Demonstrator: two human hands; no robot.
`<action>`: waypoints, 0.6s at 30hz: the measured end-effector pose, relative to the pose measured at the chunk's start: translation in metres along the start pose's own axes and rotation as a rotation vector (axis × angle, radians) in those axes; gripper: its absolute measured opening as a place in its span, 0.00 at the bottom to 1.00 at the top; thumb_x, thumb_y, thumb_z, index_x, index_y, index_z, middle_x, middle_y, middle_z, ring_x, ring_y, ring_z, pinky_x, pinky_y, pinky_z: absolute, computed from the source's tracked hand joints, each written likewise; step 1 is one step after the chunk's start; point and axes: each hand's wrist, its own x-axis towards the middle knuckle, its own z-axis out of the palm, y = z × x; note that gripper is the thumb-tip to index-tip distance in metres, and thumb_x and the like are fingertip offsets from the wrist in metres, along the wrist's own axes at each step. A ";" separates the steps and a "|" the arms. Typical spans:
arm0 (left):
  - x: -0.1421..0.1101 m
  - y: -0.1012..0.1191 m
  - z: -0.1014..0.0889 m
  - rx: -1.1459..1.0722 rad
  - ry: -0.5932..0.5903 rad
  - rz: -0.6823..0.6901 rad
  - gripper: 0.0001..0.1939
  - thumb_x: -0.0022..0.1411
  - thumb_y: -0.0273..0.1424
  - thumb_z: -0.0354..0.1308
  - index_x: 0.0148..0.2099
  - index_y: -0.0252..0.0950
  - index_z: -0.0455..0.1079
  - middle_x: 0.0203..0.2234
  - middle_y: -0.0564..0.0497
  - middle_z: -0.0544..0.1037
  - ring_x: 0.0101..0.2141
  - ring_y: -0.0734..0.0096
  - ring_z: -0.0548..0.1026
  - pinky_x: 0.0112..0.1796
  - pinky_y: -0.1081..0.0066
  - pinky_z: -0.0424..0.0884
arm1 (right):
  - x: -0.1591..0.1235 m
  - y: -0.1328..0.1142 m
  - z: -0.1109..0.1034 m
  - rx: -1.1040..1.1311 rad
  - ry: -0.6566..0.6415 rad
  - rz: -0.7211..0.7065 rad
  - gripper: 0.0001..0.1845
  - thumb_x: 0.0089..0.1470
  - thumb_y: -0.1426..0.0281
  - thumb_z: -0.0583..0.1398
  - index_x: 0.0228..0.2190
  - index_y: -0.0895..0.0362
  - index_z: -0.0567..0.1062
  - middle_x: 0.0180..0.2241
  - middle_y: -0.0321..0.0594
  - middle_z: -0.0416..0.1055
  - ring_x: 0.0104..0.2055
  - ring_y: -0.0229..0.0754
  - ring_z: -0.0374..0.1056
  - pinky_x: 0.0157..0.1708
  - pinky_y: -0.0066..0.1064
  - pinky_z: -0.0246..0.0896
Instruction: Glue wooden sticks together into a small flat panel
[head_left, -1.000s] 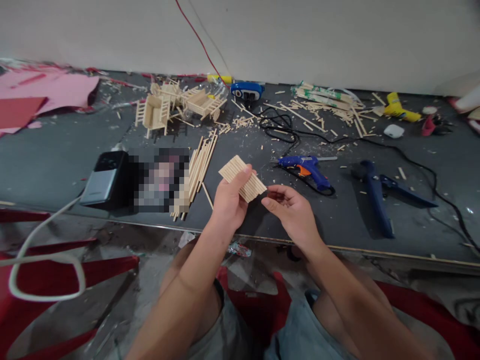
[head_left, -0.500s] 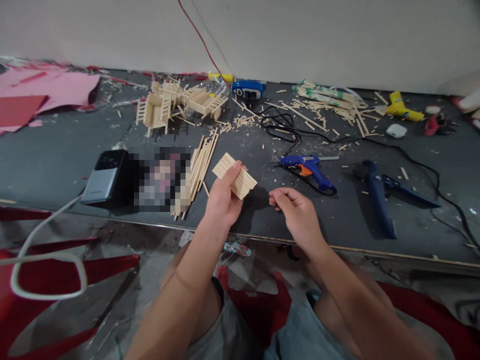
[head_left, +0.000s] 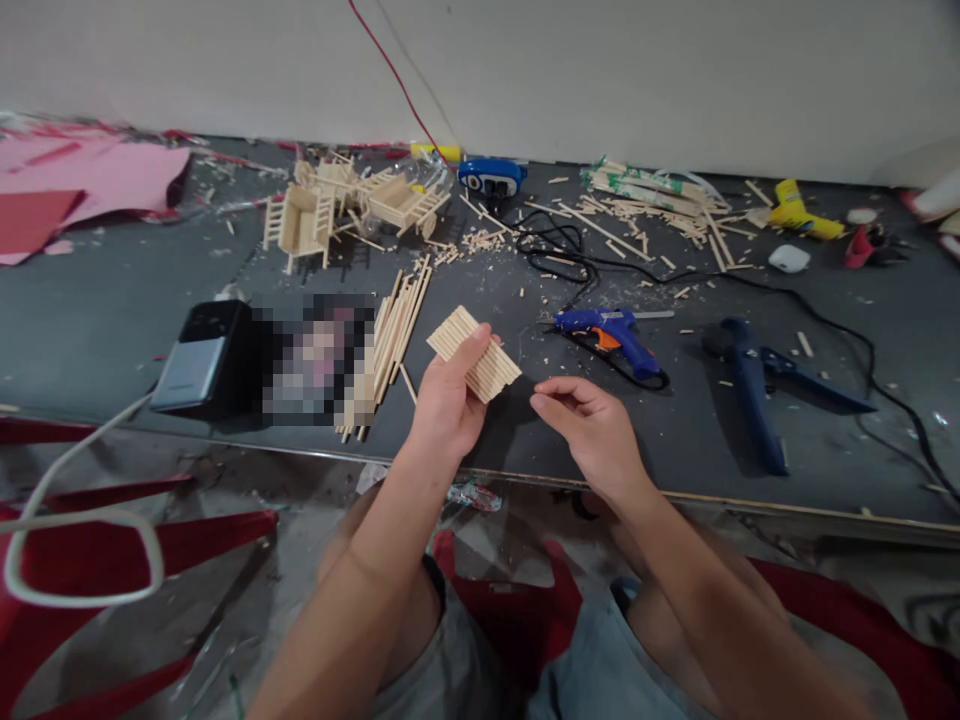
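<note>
My left hand (head_left: 450, 405) grips a small flat panel of wooden sticks (head_left: 487, 375), glued side by side, with the thumb across its top face. The panel is tilted above the dark table, and one of its short edges looks uneven. To its right is my right hand (head_left: 589, 425), fingers curled, with a small gap between thumb and forefinger and nothing visible in it. Just beyond that hand lies a blue glue gun (head_left: 619, 335) with an orange trigger. Left of the panel is a bundle of loose wooden sticks (head_left: 397, 335).
Miniature wooden carts (head_left: 307, 225) stand at the back left. A power bank (head_left: 206, 355) sits near the front left edge, by a blurred-out patch. Dark blue cutters (head_left: 754, 400) lie at right. A black cord (head_left: 667, 272) crosses the table among stick scraps and a blue socket block (head_left: 491, 177).
The thumb and forefinger of my right hand have parted slightly from a pinch. My left hand still holds the panel, turned a little. The whole view has shifted slightly.
</note>
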 end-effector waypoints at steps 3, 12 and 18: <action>0.000 0.000 0.000 -0.002 -0.005 0.003 0.12 0.43 0.30 0.69 0.33 0.33 0.74 0.25 0.53 0.78 0.25 0.78 0.74 0.27 0.78 0.70 | 0.000 -0.001 -0.001 0.005 -0.011 0.010 0.08 0.45 0.63 0.65 0.30 0.53 0.78 0.28 0.33 0.74 0.30 0.34 0.66 0.33 0.28 0.60; -0.007 -0.001 0.006 0.045 -0.008 -0.010 0.12 0.43 0.31 0.70 0.31 0.33 0.73 0.24 0.53 0.77 0.24 0.77 0.73 0.28 0.77 0.69 | 0.001 0.002 0.002 0.055 0.048 -0.005 0.07 0.46 0.65 0.64 0.24 0.55 0.71 0.23 0.31 0.67 0.27 0.33 0.61 0.29 0.27 0.56; -0.013 -0.005 0.009 0.107 -0.025 0.031 0.14 0.42 0.33 0.70 0.32 0.33 0.74 0.25 0.53 0.77 0.25 0.76 0.73 0.29 0.75 0.68 | 0.000 -0.002 0.005 0.063 0.028 -0.013 0.08 0.44 0.67 0.63 0.30 0.54 0.72 0.28 0.33 0.69 0.31 0.35 0.65 0.34 0.30 0.59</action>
